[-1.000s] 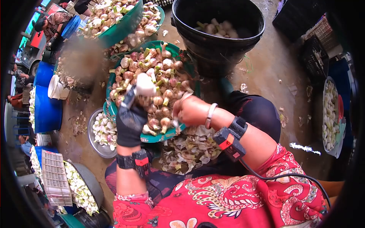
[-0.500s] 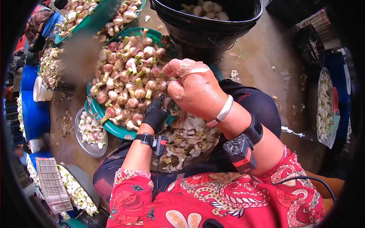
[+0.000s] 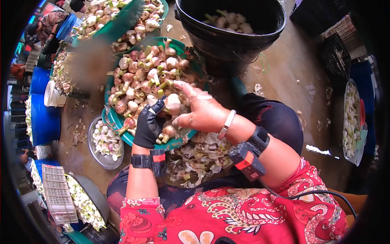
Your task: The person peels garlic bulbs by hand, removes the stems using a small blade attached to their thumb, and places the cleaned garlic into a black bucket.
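A: The left hand (image 3: 148, 127) wears a matt black cloth glove; the right hand (image 3: 202, 112) is bare, with a smooth pale bangle (image 3: 226, 124); the garlic bulb (image 3: 172, 103) between them has dry, papery skin.

B: The green basin (image 3: 175, 143) looks like smooth plastic; the black tub (image 3: 227, 38) is duller plastic; the small bowl (image 3: 98, 154) is grey metal; the floor (image 3: 290, 65) is rough and wet-glossy.

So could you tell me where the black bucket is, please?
In the head view, the black bucket stands at top centre, just right of the green basin heaped with garlic.

blurred patch (image 3: 87, 61) over tray, black bucket (image 3: 231, 28) cut off at top
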A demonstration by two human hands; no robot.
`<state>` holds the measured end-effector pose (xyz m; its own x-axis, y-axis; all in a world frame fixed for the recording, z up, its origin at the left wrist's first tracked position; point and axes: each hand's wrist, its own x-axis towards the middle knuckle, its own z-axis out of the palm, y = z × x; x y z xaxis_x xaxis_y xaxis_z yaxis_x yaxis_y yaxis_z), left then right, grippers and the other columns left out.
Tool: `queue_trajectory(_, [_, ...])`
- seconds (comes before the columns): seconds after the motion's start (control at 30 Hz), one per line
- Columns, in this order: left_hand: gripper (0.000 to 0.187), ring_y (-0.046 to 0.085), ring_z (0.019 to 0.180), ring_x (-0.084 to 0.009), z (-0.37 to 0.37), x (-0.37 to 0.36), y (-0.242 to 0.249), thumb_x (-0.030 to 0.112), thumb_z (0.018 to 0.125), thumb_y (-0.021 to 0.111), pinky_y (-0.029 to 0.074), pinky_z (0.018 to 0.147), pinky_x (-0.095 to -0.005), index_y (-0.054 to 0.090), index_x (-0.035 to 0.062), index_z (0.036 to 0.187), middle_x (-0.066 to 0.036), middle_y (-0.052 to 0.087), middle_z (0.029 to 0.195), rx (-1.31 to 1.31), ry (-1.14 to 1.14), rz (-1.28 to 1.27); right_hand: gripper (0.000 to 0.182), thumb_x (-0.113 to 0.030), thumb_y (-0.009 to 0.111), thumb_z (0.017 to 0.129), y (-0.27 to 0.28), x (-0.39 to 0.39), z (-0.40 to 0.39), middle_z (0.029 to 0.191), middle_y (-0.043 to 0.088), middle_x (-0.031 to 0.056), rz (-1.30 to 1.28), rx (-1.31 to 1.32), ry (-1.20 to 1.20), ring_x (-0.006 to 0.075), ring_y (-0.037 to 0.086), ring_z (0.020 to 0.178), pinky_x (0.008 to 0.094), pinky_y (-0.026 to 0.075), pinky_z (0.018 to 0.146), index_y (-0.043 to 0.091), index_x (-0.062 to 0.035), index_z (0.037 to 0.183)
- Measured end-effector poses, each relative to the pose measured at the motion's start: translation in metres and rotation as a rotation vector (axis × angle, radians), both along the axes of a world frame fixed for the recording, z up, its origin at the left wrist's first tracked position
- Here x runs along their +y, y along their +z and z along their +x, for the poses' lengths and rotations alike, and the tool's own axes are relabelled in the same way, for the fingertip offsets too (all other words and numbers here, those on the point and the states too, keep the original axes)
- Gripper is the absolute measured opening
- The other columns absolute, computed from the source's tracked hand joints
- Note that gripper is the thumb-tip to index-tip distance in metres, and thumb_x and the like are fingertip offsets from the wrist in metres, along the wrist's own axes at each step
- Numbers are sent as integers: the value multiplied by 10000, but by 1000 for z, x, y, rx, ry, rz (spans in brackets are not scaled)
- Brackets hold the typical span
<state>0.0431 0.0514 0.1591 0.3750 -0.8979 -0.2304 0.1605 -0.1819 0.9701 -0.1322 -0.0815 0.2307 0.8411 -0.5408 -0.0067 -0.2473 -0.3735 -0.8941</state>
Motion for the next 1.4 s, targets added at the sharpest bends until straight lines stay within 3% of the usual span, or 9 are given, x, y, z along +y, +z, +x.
queue_trajectory(0.13, [404,612,961,-140,-24,2,72,-112,827,556,503,818,-293,547,-18,1220,-70,633,1060,589,311,-77,617,-147,781,644,-8,18,20,992,598,127,437,-316,68,215,589,933,327,480,828,518,-69,1197])
queue_trajectory(0.2, [295,604,1018,-187,-2,26,73,153,947,503,515,822,-305,556,26,1208,-89,619,1137,-205,255,-75,502,-40,722,682,9,17,12,992,588,27,704,-283,40,78,560,882,242,480,775,552,-78,1152])
queue_trajectory(0.37, [438,584,849,-90,-8,43,48,143,892,609,488,743,-235,498,9,1294,-49,638,951,-638,-131,310,434,-125,626,761,18,12,7,994,595,42,1060,-379,-21,104,575,819,236,501,649,535,-34,1175])
queue_trajectory(0.63, [239,638,857,-179,-29,25,102,100,924,560,530,756,-302,570,-38,1119,-89,634,965,134,184,-108,479,-91,607,784,11,28,17,1053,620,55,923,-425,74,106,586,849,248,479,780,523,-28,1251])
queue_trajectory(0.8, [223,658,869,-254,-14,27,90,-64,846,575,551,750,-339,627,-6,1054,-155,644,983,-1048,-40,-203,468,-149,627,846,6,26,19,1064,624,69,996,-445,94,128,605,902,267,500,787,505,-17,1278])
queue_trajectory(0.97, [204,667,829,-251,-16,33,85,-19,869,561,550,739,-331,631,-13,1060,-159,654,944,-1076,44,-253,407,-207,528,927,0,29,26,1025,619,81,1074,-453,30,121,594,809,263,500,656,494,5,1273])
queue_trajectory(1.03, [201,668,818,-251,-23,28,97,16,889,537,548,723,-319,626,-15,1067,-166,649,960,151,232,-152,397,-208,499,935,3,34,29,1014,617,83,1030,-452,40,122,593,799,258,492,644,490,6,1270])
queue_trajectory(1.27, [231,640,793,-165,-12,37,75,123,980,445,556,689,-309,602,-43,1017,-104,641,921,-1012,-14,-276,386,-221,427,941,-10,36,34,1010,616,94,1206,-402,-10,161,593,789,261,473,617,482,-17,1265])
queue_trajectory(1.4, [243,652,812,-195,-11,41,60,120,974,441,552,743,-320,574,-48,1088,-116,635,1006,-581,111,-201,366,-232,450,932,-13,36,37,991,617,78,1317,-455,21,166,581,756,264,451,579,484,-43,1244])
